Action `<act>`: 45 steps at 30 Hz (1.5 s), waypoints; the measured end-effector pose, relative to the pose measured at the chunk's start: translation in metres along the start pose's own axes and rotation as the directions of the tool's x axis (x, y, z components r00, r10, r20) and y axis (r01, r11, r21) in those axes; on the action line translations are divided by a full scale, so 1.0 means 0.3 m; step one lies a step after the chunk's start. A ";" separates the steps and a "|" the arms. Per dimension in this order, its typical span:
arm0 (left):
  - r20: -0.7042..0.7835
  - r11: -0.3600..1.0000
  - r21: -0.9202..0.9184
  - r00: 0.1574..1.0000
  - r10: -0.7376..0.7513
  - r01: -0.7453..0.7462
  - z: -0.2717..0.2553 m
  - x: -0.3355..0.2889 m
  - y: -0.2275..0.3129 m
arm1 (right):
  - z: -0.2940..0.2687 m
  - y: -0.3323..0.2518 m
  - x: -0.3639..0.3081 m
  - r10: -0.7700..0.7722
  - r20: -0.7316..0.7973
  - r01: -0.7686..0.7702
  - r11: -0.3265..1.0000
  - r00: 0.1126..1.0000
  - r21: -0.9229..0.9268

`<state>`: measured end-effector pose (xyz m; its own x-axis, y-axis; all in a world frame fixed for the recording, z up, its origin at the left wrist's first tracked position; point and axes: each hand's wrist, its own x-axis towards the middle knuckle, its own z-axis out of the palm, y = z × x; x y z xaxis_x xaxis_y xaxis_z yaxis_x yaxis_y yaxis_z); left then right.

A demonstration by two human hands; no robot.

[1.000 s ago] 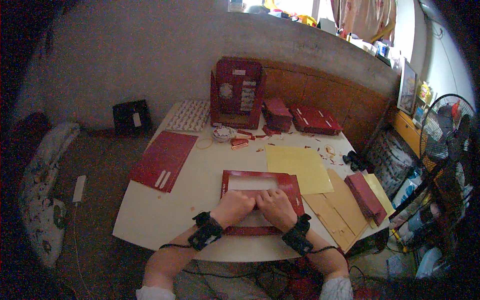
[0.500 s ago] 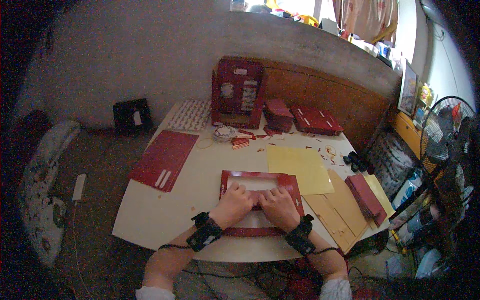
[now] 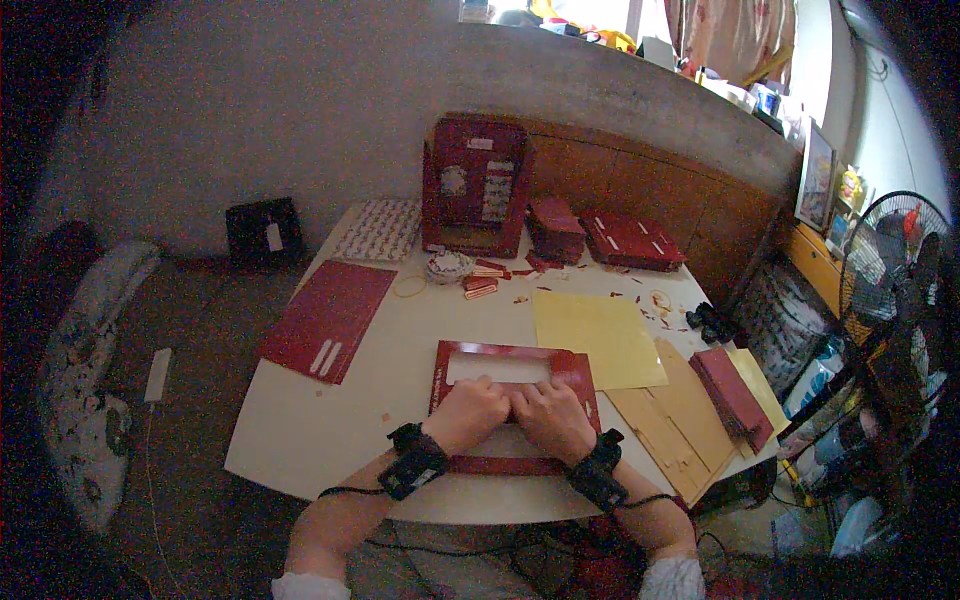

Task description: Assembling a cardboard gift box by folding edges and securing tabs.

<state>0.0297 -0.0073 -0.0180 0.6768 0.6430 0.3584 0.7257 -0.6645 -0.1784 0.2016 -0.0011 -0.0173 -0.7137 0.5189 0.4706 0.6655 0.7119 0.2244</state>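
Note:
A dark red cardboard sheet (image 3: 508, 466) with cut-out windows lies at the near edge of the white table. Both my hands meet over its middle strip, between the two windows. My left hand (image 3: 472, 416) is closed, its fingers curled on the strip. Beside it, almost touching, my right hand (image 3: 554, 420) is also closed on the strip. Fingertips and thumbs are largely hidden under the knuckles. A black strap with a small device sits on each wrist.
On the white table (image 3: 330, 440) another red sheet (image 3: 325, 315) lies left, yellow sheets (image 3: 600, 335) right. Behind stand a tall red box (image 3: 472, 185), a bowl (image 3: 449, 264), stacked red card pieces (image 3: 632, 240) and scraps. A black fan (image 3: 895, 265) stands at the far right.
The red cardboard sheet has shifted slightly left. My hands have drawn closer together at its middle strip, with the fingers lower over it.

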 end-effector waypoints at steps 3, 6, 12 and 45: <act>-0.024 1.000 0.018 1.000 0.020 -0.020 -0.001 -0.003 0.000 | -0.009 -0.004 0.002 0.028 0.002 -0.028 0.999 1.000 0.033; -0.022 1.000 0.023 1.000 0.022 -0.022 -0.004 -0.003 0.002 | -0.008 -0.006 0.000 0.032 -0.006 -0.031 0.998 0.999 0.047; -0.004 0.999 0.044 1.000 0.025 -0.025 -0.004 -0.002 0.007 | -0.018 -0.010 0.004 0.016 0.028 -0.016 1.000 0.999 0.007; -0.055 0.925 -0.220 0.943 -0.329 0.310 0.060 0.002 -0.071 | 0.060 0.111 0.025 0.200 0.036 -0.195 0.873 0.979 0.447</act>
<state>0.0168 0.0143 -0.0303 0.3927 0.8039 0.4467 0.8537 -0.4993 0.1480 0.2144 0.0349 -0.0218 -0.5733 0.6678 0.4747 0.6223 0.7318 -0.2778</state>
